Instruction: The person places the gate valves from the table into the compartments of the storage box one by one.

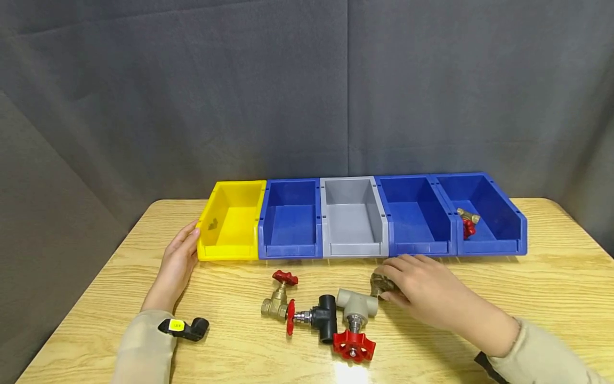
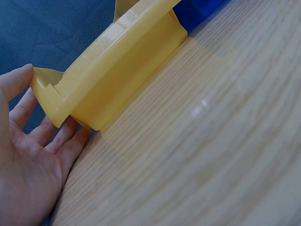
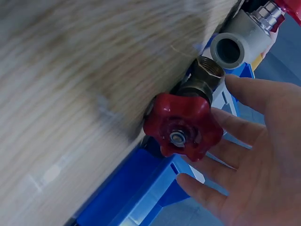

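My left hand [image 1: 178, 261] rests against the outer left side of the yellow bin [image 1: 227, 253]. In the left wrist view its thumb touches the bin's front corner, and the other fingers lie along the side, partly hidden. My right hand [image 1: 429, 290] holds a brass gate valve [image 1: 380, 285] low over the table. The right wrist view shows this valve's red handwheel [image 3: 183, 126], with the thumb at the brass body and fingers behind it. Just left of it lies a grey plastic valve [image 1: 356, 305] with a red handwheel.
A black plastic valve [image 1: 326, 319] and another brass valve [image 1: 275, 304] lie further left on the table. Two blue bins, a grey bin [image 1: 355, 249] and others form one row with the yellow one. The rightmost blue bin [image 1: 494, 247] contains a small red-handled brass valve [image 1: 468, 221].
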`<state>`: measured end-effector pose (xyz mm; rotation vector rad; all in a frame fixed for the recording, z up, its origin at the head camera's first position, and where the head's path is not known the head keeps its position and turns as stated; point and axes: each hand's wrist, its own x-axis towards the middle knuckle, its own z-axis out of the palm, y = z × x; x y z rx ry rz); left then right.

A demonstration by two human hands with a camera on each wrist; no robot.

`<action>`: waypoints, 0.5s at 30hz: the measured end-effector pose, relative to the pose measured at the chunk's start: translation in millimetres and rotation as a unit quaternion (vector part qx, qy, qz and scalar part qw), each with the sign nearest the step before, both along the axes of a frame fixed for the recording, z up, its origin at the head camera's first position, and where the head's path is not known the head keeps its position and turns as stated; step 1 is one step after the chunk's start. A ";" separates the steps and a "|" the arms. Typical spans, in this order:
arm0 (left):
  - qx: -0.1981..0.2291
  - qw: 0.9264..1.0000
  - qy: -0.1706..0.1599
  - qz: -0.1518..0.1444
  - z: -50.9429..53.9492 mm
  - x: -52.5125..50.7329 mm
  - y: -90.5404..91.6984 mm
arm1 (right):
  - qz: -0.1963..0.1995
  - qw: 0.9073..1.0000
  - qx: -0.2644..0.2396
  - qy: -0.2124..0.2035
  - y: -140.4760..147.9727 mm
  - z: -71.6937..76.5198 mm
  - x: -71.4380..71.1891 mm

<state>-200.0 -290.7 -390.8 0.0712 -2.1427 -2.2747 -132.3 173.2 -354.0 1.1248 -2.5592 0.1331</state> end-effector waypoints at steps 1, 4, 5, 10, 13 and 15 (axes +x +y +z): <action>-0.001 1.000 -0.001 0.001 0.1 0.1 0.1 | -0.004 1.000 0.002 -0.003 -0.4 -0.8 0.1; -0.001 1.000 -0.002 0.002 0.5 0.2 0.4 | -0.017 1.000 0.007 -0.013 -1.5 -2.5 0.1; 0.001 1.000 -0.003 0.003 0.6 0.1 0.5 | -0.021 1.000 0.009 -0.017 -1.7 -2.8 0.2; 0.008 1.000 -0.007 0.006 1.0 -0.5 0.8 | -0.036 0.998 0.019 -0.049 -2.3 -3.5 -0.2; 0.003 1.000 -0.007 0.004 1.0 -0.2 0.4 | -0.044 0.996 0.024 -0.068 -2.9 -4.5 -0.6; -0.002 1.000 -0.007 0.002 0.9 -0.1 0.0 | -0.046 0.996 0.025 -0.076 -3.3 -5.6 -1.6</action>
